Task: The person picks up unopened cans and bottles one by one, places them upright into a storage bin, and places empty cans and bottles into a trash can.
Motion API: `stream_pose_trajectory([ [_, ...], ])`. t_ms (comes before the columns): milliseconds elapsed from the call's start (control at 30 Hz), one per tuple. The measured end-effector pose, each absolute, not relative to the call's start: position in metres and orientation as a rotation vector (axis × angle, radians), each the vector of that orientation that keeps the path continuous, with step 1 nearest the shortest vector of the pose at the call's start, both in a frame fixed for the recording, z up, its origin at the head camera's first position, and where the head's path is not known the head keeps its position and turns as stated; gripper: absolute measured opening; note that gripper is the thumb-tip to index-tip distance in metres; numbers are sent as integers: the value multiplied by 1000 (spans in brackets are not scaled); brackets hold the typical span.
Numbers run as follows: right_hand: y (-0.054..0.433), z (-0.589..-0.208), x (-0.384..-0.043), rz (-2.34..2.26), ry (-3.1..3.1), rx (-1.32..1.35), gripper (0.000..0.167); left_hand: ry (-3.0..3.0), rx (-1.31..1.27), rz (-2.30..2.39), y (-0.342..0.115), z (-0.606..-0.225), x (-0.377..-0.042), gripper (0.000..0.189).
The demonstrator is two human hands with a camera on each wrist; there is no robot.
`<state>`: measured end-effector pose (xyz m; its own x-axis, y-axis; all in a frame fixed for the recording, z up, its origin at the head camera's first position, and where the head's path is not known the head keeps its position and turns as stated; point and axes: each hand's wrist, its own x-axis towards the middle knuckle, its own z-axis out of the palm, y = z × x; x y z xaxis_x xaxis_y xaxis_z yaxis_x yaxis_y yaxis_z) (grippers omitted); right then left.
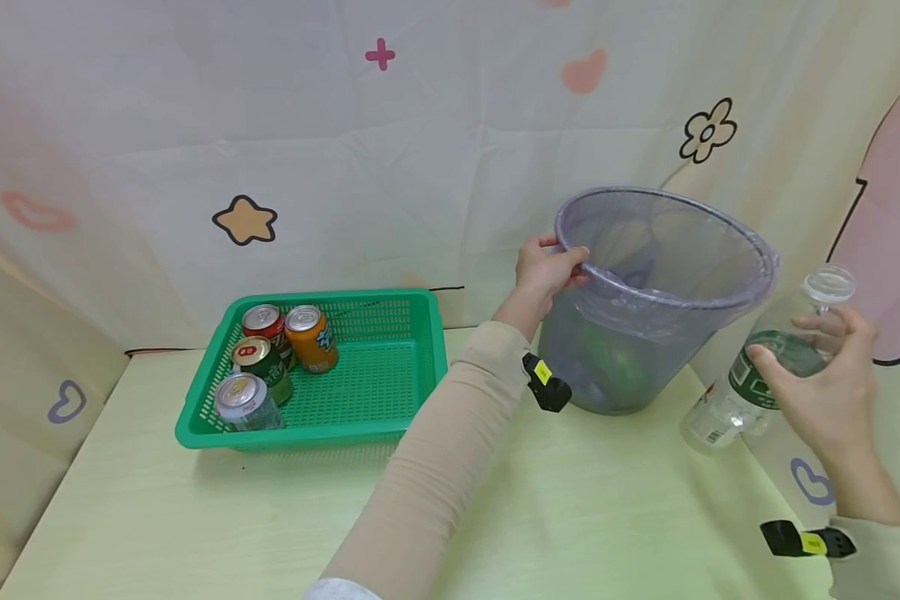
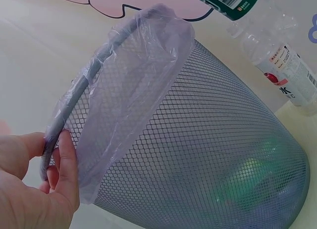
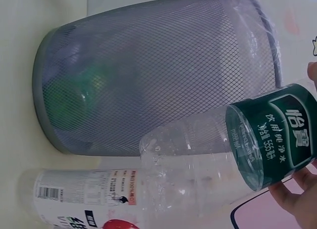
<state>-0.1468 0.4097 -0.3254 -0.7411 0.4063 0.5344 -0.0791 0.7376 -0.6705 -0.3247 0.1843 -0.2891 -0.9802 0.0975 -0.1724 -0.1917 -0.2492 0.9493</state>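
Note:
My left hand [image 1: 543,271] pinches the near left rim of a grey mesh wastebasket [image 1: 607,367] lined with a thin clear plastic bag [image 2: 133,80]. The basket stands upright, and something green shows blurred through its mesh. My right hand [image 1: 832,383] grips an uncapped clear plastic bottle [image 3: 272,135] with a green label, to the right of the basket and off the table. A second clear bottle [image 3: 84,194], with a white label and a red cherry print, stands upright on the table beside the basket. Its top is partly hidden behind the held bottle in the head view.
A green plastic basket [image 1: 307,437] sits on the left of the pale table [image 1: 285,525]. Several drink cans [image 1: 311,337] stand in its left half. Patterned curtains [image 1: 420,167] hang behind the table and at both sides.

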Motion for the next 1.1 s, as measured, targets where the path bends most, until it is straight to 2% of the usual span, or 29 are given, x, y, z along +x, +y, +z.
stream_pose_trajectory([
  [1100, 420, -277, -162, 804, -2250, -246, 79, 1760, -110, 2377, 188, -290, -327, 36],
])
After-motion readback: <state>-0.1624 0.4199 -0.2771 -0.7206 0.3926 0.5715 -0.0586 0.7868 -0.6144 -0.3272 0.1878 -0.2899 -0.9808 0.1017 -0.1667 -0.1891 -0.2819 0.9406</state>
